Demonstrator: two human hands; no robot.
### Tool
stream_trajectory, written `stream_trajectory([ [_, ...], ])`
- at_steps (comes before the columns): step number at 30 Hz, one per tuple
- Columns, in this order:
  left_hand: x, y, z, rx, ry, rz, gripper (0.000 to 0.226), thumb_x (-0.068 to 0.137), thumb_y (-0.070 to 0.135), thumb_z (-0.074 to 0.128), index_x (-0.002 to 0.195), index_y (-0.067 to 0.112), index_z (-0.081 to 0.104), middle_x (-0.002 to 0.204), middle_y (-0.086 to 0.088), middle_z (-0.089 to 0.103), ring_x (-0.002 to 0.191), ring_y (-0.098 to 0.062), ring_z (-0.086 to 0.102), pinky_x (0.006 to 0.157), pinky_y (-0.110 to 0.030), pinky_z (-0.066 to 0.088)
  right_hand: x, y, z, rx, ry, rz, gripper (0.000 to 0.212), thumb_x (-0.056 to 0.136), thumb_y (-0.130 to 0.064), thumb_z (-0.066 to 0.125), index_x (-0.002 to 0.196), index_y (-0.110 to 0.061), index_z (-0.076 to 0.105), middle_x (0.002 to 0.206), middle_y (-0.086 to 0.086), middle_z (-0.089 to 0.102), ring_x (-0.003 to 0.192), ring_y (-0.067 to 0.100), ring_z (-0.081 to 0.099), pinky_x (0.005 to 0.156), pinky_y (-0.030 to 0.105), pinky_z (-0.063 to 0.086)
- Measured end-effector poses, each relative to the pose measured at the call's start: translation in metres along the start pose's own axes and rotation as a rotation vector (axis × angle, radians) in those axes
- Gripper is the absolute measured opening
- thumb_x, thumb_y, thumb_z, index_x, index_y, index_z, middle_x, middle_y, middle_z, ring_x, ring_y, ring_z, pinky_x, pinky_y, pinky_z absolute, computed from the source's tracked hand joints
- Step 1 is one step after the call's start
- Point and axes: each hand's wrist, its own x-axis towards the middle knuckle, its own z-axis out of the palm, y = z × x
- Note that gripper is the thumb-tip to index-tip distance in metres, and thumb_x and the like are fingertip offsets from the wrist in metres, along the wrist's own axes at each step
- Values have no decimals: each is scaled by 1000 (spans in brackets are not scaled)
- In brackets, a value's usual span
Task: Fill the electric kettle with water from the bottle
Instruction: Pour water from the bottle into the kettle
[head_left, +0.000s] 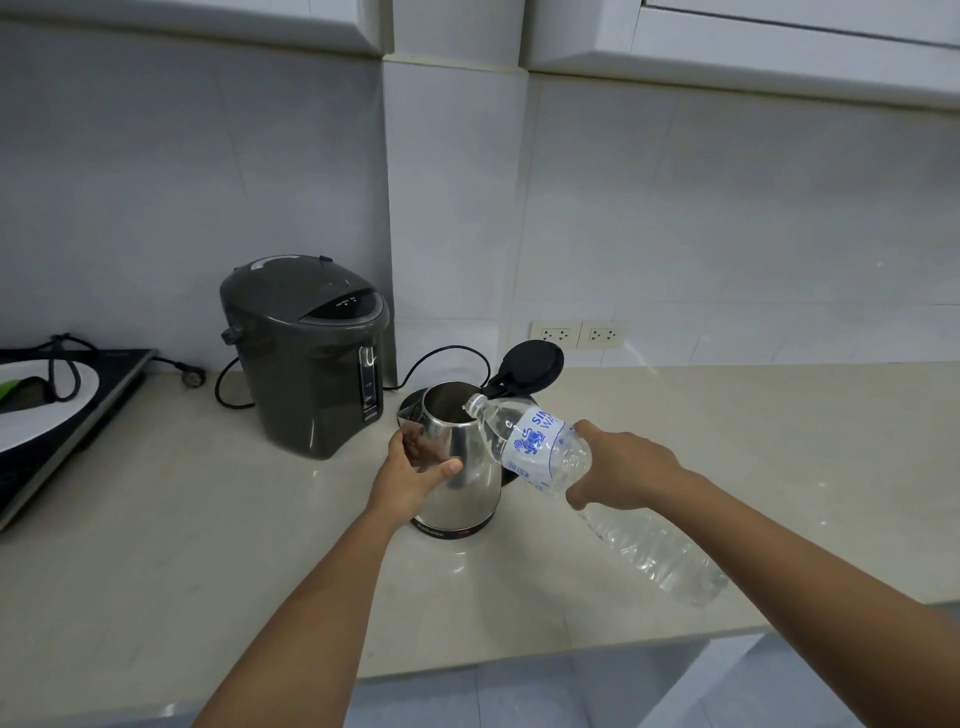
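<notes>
A stainless steel electric kettle (462, 488) stands on the beige counter (208, 519), its black lid (532, 364) flipped up and back. My left hand (410, 480) wraps around the kettle's left side. My right hand (618, 467) grips a clear plastic water bottle (535, 447) with a blue-printed label. The bottle is tilted, its uncapped mouth resting at the kettle's open rim and its base pointing back toward me at the lower right. Water shows in the lower part of the bottle.
A dark grey thermo pot (306, 353) stands just left of the kettle, its cord trailing behind. An induction hob (67, 431) with a white plate lies at the far left. Wall sockets (576, 335) sit behind the kettle. The counter's front edge runs below my arms.
</notes>
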Motion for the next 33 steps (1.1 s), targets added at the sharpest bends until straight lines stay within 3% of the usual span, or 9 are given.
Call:
stream_trajectory([
  [8,-2,-1,-1,-20,2,3,82,70,36,86,134,31,34,106,27,49,103,-3,50,99,-39,50,2,0,1,-12,3,-5,83,67,-47,72,138,-35,30,79,-8,52,79,21,57,59,28,41],
  [13,-1,-1,-1,-19,7,2,82,69,37,86,133,32,35,105,24,51,109,-8,51,97,-31,47,2,0,0,-12,5,-5,83,67,-46,72,138,-35,30,79,-8,53,74,18,56,58,28,40],
  [16,-1,-2,-1,-23,4,-4,78,69,37,87,126,36,34,106,22,53,109,-9,52,97,-41,51,3,1,1,-5,12,-6,83,67,-46,72,138,-35,31,78,-9,52,65,10,49,55,27,37],
  [18,-1,-2,-1,-23,2,-3,84,69,39,86,134,32,35,108,22,53,109,-9,52,97,-43,51,3,2,2,0,8,-8,83,67,-46,72,139,-35,31,78,-9,51,64,9,48,55,27,36],
  [22,-2,-1,-1,-20,-3,-14,91,69,40,86,142,27,33,120,9,55,114,-12,51,98,-37,49,4,2,1,-5,2,-15,84,68,-46,72,139,-34,30,77,-9,50,64,9,47,54,27,37],
  [25,-2,0,-1,-23,-9,-18,92,70,40,85,144,26,31,123,9,54,114,-11,49,93,-27,41,4,3,0,-19,4,-19,84,68,-46,72,140,-34,31,77,-9,49,63,9,47,53,26,35],
  [33,-3,1,-1,-34,-9,-21,93,71,38,85,145,25,30,118,12,53,115,-10,49,93,-25,38,4,2,-4,-43,-9,-20,85,67,-47,73,140,-34,30,78,-10,49,76,20,55,54,27,37],
])
